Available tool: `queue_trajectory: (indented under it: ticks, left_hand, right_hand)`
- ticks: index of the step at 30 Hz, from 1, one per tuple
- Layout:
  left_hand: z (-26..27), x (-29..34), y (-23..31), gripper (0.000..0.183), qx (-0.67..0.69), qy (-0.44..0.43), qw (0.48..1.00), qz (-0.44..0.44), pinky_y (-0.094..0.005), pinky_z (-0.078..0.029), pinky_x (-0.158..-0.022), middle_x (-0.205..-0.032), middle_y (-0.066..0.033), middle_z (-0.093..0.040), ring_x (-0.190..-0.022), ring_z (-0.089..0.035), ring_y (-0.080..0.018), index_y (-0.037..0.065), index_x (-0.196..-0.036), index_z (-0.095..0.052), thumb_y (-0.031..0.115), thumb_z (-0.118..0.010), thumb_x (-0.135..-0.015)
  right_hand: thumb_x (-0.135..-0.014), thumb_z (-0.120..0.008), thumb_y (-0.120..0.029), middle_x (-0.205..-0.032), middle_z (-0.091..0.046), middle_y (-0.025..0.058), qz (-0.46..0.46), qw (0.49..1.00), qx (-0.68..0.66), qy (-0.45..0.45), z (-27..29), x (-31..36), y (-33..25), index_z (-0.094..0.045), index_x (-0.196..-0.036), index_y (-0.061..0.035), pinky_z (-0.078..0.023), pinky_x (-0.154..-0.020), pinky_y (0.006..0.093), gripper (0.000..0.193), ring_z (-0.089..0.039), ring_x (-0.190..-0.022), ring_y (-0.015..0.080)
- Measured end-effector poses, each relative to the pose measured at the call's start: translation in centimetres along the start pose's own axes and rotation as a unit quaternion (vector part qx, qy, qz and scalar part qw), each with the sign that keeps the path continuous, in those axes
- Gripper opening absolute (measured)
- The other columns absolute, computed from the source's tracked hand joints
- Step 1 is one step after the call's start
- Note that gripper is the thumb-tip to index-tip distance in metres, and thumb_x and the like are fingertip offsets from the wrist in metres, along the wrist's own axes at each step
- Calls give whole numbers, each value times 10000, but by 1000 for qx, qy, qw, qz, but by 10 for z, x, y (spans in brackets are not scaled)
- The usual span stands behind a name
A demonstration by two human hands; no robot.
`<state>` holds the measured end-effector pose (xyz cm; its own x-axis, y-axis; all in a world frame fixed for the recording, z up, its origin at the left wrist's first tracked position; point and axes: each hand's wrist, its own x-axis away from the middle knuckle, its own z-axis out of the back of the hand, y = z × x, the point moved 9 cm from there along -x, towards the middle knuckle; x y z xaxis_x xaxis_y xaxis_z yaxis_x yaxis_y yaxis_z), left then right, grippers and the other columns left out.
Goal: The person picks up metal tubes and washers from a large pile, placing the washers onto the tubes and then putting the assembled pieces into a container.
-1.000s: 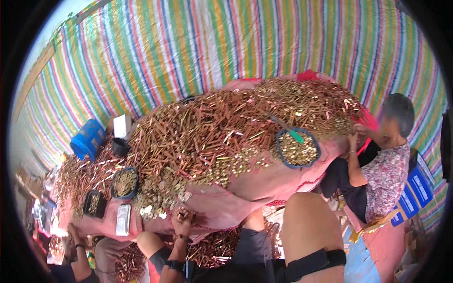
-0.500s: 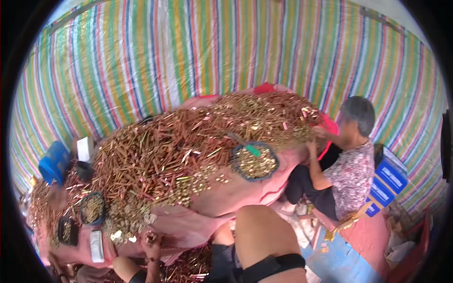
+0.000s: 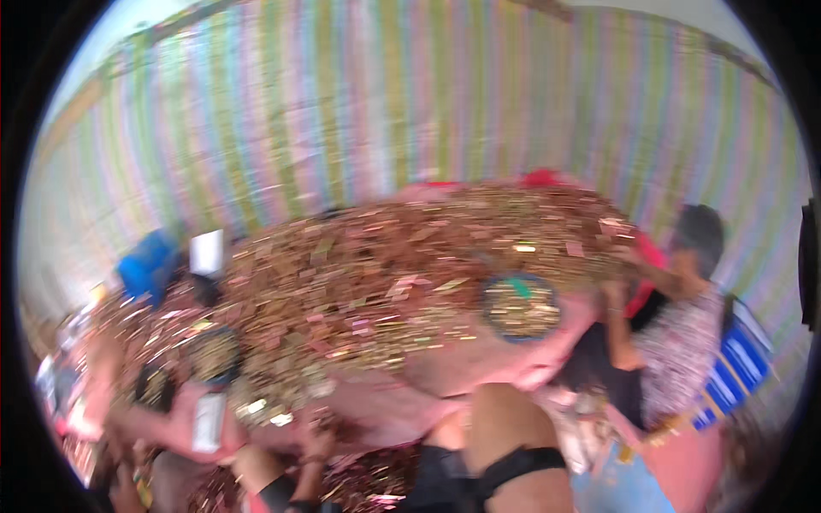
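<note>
Neither of my hands shows in the picture. A bent bare knee (image 3: 513, 423) with a black band (image 3: 526, 466) is close at the bottom centre. Beyond it spreads a large heap of brown-red strips and flat pieces (image 3: 359, 274) on a pink cloth (image 3: 457, 368). A round dark basket (image 3: 556, 329) on the cloth holds pale golden pieces and a green item (image 3: 520, 287). Left of the knee, a smaller forearm and hand (image 3: 318, 440), seemingly another person's, reach to the cloth's near edge; motion blur hides what the fingers hold.
A person (image 3: 680, 342) in a patterned top sits at the right, hands at the heap's edge. Blue boxes (image 3: 740, 355) stand behind. At left are a blue bucket (image 3: 147, 265), a dark bowl (image 3: 214, 355) of pieces and a white tray (image 3: 207, 423). A striped sheet (image 3: 385, 103) hangs behind.
The view has swung left, so everything sits farther right and slightly lower, and is blurred. The person at the right still has hands at the heap's edge.
</note>
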<state>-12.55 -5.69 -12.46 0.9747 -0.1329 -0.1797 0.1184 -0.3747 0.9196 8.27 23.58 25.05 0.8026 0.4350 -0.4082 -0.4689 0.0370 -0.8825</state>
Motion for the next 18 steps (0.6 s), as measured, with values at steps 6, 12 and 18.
queue_trajectory:
  ticks: [6,12,18]
  left_hand:
    - [-103,2,17,251,-204,2,977,-59,-276,-507,-692,-970,-32,-658,-822,-595,-115,36,-1118,-655,25,-705,-872]
    - [-100,31,100,175,-154,77,985,-9,-229,-477,-640,-845,40,-564,-752,-537,-63,81,-930,-576,-51,-681,-885]
    - [-144,15,92,201,-301,42,950,-67,-246,-479,-667,-811,48,-591,-736,-540,-74,65,-932,-595,4,-768,-851]
  right_hand:
    - [-870,-721,-412,-885,-631,67,-48,997,35,52,16,22,-3,-717,-930,-129,-498,-778,436,290,-602,-731,224]
    - [-869,-726,-419,-888,-633,68,9,999,-18,-32,-9,-22,15,-721,-935,-130,-500,-786,436,297,-602,-733,223]
    - [-869,-731,-427,-892,-636,69,-5,1000,8,18,15,-3,2,-725,-939,-130,-502,-793,436,305,-602,-735,222]
